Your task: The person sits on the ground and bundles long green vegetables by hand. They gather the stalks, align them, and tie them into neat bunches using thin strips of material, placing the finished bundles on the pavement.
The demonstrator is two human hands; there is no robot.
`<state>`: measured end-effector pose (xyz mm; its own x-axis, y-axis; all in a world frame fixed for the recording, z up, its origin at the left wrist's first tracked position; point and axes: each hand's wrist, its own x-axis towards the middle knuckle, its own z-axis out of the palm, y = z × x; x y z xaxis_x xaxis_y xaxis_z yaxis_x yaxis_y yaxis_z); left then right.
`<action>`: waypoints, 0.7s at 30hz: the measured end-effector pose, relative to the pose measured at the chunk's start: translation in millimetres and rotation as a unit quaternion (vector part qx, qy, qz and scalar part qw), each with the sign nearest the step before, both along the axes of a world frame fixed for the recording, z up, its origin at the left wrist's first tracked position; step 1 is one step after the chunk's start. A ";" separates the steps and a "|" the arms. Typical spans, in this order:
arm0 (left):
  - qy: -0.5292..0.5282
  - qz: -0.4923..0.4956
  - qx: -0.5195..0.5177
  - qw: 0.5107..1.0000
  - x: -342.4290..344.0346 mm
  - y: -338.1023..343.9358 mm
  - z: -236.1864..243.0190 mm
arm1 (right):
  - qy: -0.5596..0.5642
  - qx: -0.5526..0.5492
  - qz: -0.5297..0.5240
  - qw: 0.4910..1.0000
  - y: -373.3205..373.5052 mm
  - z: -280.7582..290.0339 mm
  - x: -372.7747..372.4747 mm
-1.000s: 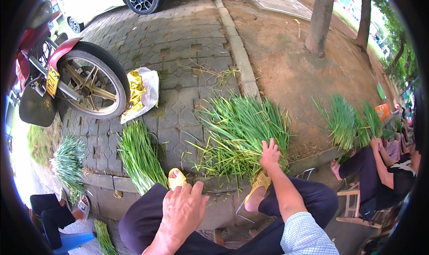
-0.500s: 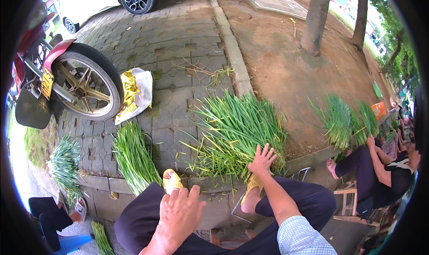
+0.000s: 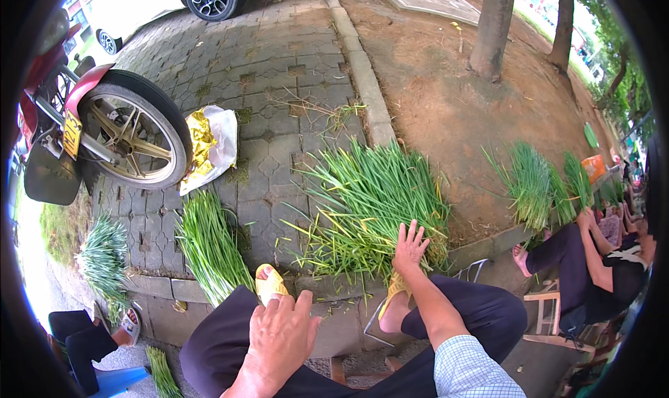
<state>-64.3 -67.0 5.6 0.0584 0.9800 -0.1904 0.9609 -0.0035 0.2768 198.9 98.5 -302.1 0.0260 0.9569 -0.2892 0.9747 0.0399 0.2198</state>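
Observation:
Green leaves that look like garlic chives lie in a large loose pile (image 3: 376,203) in front of me, with yellowed blades along its near left edge. My right hand (image 3: 410,250) is at the near right edge of this pile, fingers spread, holding nothing that I can see. Over my left knee, back up, is my left hand (image 3: 282,335); its fingers are apart and loosely bent, and no object shows in them. A neater bundle of chives (image 3: 209,241) lies to the left, beyond my left knee.
A motorcycle wheel (image 3: 132,129) stands at the left beside a gold-and-white sheet (image 3: 211,147). A kerb (image 3: 341,286) runs past my yellow slippers (image 3: 272,283). To the right, a seated person (image 3: 592,265) has hands by another bundle (image 3: 578,178). Tree trunks (image 3: 493,32) rise behind.
My hands hold almost the same places; the right hand has shifted very slightly. The seated person at the right has brought both hands together near the bundle.

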 end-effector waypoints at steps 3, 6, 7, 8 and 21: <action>-0.001 0.000 -0.002 1.000 -0.5 -0.6 1.6 | -0.005 -0.013 -0.002 1.000 11.6 10.7 12.3; -0.006 0.003 -0.001 1.000 -1.8 -3.7 0.7 | 0.019 -0.025 -0.040 0.999 21.6 24.8 23.8; -0.009 -0.002 0.005 1.000 -1.5 -2.7 1.6 | 0.008 -0.016 -0.056 0.998 23.1 20.1 35.9; -0.010 -0.003 0.004 1.000 -1.7 -3.0 1.8 | 0.018 -0.032 -0.062 0.997 22.6 18.2 45.4; 0.009 -0.005 -0.009 1.000 3.2 -3.5 -1.4 | 0.039 0.017 -0.045 0.998 -23.6 -1.0 8.2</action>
